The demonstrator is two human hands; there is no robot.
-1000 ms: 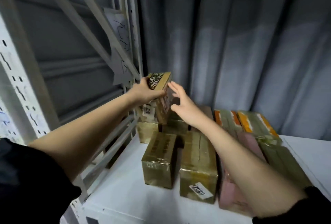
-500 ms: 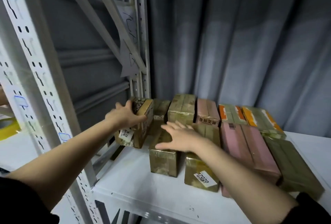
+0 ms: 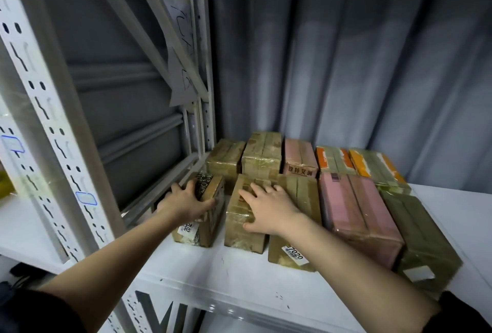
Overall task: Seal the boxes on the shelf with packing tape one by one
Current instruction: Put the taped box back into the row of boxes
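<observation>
Dim, cool light falls from above; the taped boxes (image 3: pixel 262 155) show soft glare, and wide-angle distortion bends the slightly blurred shelf upright (image 3: pixel 50 109).

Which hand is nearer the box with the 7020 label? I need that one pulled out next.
Right. The right hand rests on the taped box beside the 7020 box, its wrist over it. The left hand holds the printed box, further left.

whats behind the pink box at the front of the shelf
Directly behind the front pink box stands a smaller pink box with printed characters, and beside that an orange-striped box. Behind them hangs the grey curtain; the boxes hide its foot.
</observation>
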